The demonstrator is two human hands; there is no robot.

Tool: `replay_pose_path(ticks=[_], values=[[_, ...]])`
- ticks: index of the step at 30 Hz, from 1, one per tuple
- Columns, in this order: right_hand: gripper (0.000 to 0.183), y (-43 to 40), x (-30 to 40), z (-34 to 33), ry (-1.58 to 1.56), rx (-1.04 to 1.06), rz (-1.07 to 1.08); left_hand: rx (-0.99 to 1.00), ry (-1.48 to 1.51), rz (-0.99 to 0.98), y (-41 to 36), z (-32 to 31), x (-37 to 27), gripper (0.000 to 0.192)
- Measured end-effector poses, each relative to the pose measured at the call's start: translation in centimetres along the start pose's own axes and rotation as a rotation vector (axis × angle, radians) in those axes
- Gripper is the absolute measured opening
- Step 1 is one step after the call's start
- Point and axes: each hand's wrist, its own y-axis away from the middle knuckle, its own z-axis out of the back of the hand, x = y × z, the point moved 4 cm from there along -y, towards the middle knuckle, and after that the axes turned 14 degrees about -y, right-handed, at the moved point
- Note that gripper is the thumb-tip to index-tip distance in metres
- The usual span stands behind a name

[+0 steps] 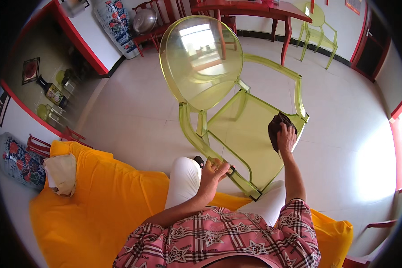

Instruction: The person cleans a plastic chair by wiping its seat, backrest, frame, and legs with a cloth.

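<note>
A transparent yellow-green plastic armchair (241,134) with a round back stands close before me, its seat between my hands. My left hand (214,172) grips the chair's near armrest, thumb on top. In my right hand (285,135) is a crumpled dark brown cloth (275,129), pressed against the seat near the edge on the right. The palm side of the right hand is hidden by its back and the cloth. I sit with the chair's near corner between my knees.
Under me is a seat with an orange cover (104,201); a beige cloth bag (62,174) lies on it. Beyond the chair stand a red wooden table (254,8), a second transparent armchair (318,33) and a tall floral porcelain vase (115,26). Pale tiles (137,100) surround the chair.
</note>
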Motion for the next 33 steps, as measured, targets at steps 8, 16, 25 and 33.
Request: replay_pose_path(ticks=[8,16,25,33], values=[[0.046,6.3,8.2,0.0,-0.128,0.197,0.051,-0.372,-0.171,-0.159,-4.4,8.5,-2.7,0.030],[0.049,8.4,10.6,0.0,-0.189,0.296,0.033,-0.729,-0.499,-0.571,-19.0,10.5,-11.9,0.076],[0.050,7.8,9.2,0.9,-0.224,0.292,-0.053,-0.750,-0.787,-0.515,-20.4,6.8,-12.5,0.064],[0.025,2.3,12.4,-1.1,-1.384,0.394,-0.585,-0.855,-0.700,-0.690,-20.9,8.0,-11.9,0.059]])
